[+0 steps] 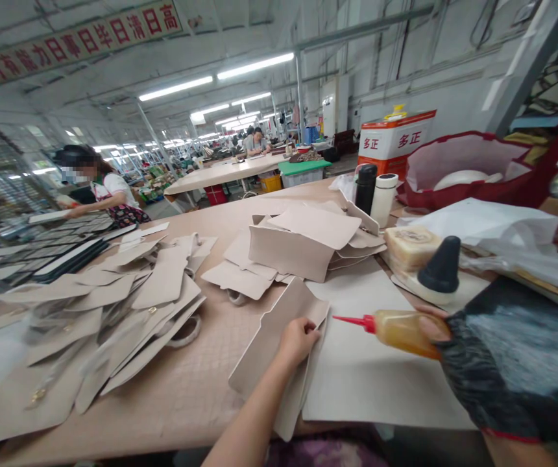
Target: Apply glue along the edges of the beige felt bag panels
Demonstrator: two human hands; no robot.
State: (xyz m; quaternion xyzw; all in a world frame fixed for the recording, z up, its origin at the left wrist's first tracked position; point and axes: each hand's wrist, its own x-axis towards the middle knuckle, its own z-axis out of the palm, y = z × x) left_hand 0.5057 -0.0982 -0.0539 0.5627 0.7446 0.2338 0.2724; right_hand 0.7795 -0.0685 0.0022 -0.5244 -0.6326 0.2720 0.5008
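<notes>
My left hand (299, 340) is closed on the edge of a folded beige leather panel (272, 331), its fingers curled over the rim. The panel leans at the table's front, overlapping a pale flat sheet (371, 383). In my right hand (437, 331) lies a squeeze bottle (400, 329) of amber liquid, its red nozzle pointing left towards the panel. A dark sleeve cover (488, 363) reaches over that wrist and part of the hand. Just beyond the panel stands a pile of similar beige pieces (293, 250).
Loose beige panels with gold-coloured fittings (108, 324) spread across the left of the table. A black cone-shaped object (442, 266), a sponge-like block (411, 245), two flasks (366, 188), a red bag (468, 165) and a tin (396, 139) stand right. A co-worker (108, 188) works at far left.
</notes>
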